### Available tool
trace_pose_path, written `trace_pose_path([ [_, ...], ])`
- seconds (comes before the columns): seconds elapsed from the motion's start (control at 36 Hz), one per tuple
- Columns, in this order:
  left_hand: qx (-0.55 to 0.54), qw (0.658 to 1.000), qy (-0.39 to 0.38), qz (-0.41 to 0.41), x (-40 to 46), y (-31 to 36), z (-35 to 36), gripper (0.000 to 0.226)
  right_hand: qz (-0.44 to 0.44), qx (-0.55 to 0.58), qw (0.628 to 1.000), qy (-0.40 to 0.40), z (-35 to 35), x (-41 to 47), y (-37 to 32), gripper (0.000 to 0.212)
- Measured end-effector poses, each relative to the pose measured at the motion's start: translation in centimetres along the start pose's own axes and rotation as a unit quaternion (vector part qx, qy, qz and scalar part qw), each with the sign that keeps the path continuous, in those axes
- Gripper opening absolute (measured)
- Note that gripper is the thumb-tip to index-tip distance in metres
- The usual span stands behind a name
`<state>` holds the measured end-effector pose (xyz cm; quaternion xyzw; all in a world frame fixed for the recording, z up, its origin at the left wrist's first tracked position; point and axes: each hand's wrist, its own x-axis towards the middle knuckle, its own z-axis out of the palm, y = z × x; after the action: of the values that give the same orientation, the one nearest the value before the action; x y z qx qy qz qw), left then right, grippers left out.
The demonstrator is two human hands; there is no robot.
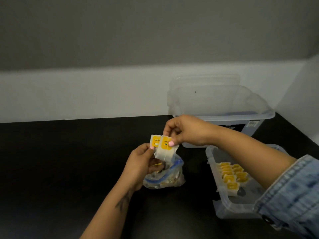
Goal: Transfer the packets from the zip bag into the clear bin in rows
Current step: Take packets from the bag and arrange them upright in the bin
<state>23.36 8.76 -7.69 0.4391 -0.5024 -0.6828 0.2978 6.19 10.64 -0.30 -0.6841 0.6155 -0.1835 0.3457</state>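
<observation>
Pinching upright packets (pixel 164 147) above zip bag (pixel 165 178): right hand (pixel 186 130), left hand (pixel 141 163) fingers; yellow labels up.

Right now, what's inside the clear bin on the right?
The clear bin holds yellow-topped packets in two rows along its left side, with bare floor showing nearer the camera. The right arm's denim sleeve covers the bin's right part, so anything there is hidden.

Open black countertop (pixel 60 169) was left at the frame's left; the right was crowded — clear bin (pixel 222 209), zip bag (pixel 164 178), larger tub (pixel 222 107) behind.
</observation>
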Motion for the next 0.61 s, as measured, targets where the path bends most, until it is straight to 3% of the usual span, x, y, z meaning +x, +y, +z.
trace_pose_path([
  [0.14,-0.078,0.994,-0.054,-0.046,-0.1,0.2,1.7,0.03,0.035,-0.029,0.998,0.046,-0.4,-0.8,1.9,0.022],
  [0.25,-0.068,0.992,-0.107,-0.021,-0.3,0.2,3.1,0.025,0.054,-0.024,0.995,0.079,-1.1,-1.9,2.9,0.024],
  [0.33,-0.04,0.994,-0.101,0.002,0.0,-0.4,4.1,0.034,0.069,-0.013,0.992,0.101,-1.8,-2.8,3.6,0.023],
  [0.61,-0.02,0.996,-0.079,0.031,0.4,-1.0,7.3,0.022,0.078,0.025,0.984,0.157,-5.7,-8.5,6.1,0.015],
])
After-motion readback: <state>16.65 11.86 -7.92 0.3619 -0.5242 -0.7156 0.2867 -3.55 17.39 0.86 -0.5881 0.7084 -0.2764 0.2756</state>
